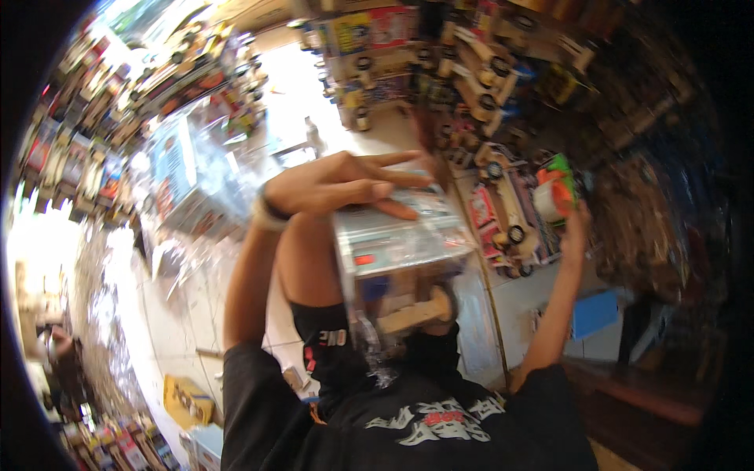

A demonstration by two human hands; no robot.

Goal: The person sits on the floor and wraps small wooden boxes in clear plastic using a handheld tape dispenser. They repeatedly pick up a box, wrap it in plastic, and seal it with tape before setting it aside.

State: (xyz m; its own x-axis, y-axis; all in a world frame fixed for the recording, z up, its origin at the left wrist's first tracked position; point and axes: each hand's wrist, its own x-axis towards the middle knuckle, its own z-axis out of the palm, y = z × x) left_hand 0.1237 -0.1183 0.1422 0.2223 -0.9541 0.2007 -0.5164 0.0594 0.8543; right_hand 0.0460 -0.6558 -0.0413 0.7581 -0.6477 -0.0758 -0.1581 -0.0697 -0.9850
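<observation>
A wooden toy truck point(404, 255) wrapped in clear plastic rests on my lap, its wheels and pale wood showing through the wrap near my body. Across its far end lies my left hand point(342, 184), fingers stretched out and apart over the plastic. Off to the right, my right hand point(576, 229) grips a green and orange tape dispenser point(556, 196) carrying a wide roll of tape. The dispenser is apart from the truck, in front of more toy trucks. Motion blurs some of the finger detail.
Another plastic-wrapped toy truck point(177, 177) stands on the tiled floor to the left. Wooden toy trucks point(510, 204) are crowded at the right and stacked along the far side. A blue box point(594, 314) lies at the right, a yellow piece point(188, 400) at the lower left.
</observation>
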